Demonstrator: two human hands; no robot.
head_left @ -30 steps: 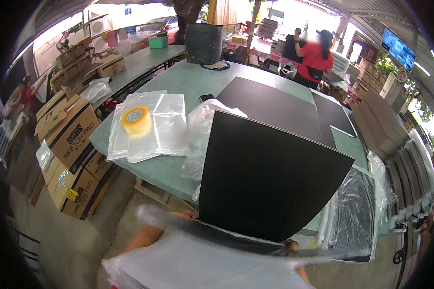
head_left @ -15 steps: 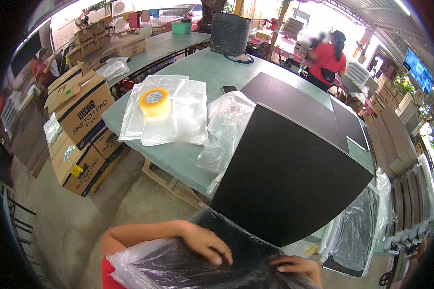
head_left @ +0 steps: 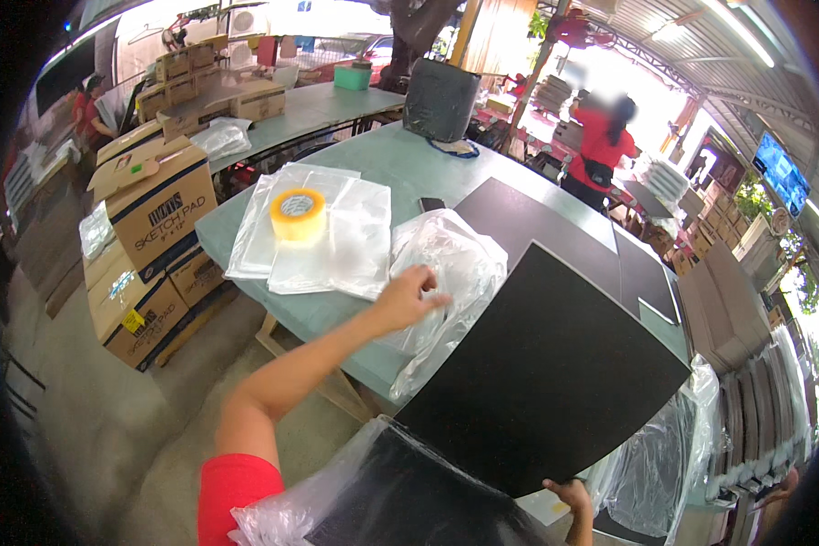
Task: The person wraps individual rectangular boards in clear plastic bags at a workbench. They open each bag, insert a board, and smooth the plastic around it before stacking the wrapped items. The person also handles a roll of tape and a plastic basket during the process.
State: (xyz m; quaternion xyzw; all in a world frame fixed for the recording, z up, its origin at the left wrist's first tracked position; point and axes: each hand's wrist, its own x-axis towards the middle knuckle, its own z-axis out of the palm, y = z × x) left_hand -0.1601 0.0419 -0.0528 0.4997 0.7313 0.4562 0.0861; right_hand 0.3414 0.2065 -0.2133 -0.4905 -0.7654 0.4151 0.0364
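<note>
The black board point(head_left: 551, 369) slants from the clear bag point(head_left: 341, 482) toward the table point(head_left: 373, 164), the nearer right hand point(head_left: 571, 496) seemingly pinching its near corner, the left hand point(head_left: 406, 300), half-curled and seemingly empty, over crumpled plastic point(head_left: 469, 250) left of it.

Has a grey concrete floor point(head_left: 187, 409) below, a metal roof point(head_left: 687, 68) with glowing tube lamp point(head_left: 739, 33) above (plus bright daylight point(head_left: 662, 91)), a long table point(head_left: 328, 111) behind.

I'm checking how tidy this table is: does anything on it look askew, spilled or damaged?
I see nothing spilled or plainly damaged. The clear plastic by the left hand looks untidy, bunched and wrinkled, while the flatter plastic sheets under the tape roll are unevenly stacked.
</note>
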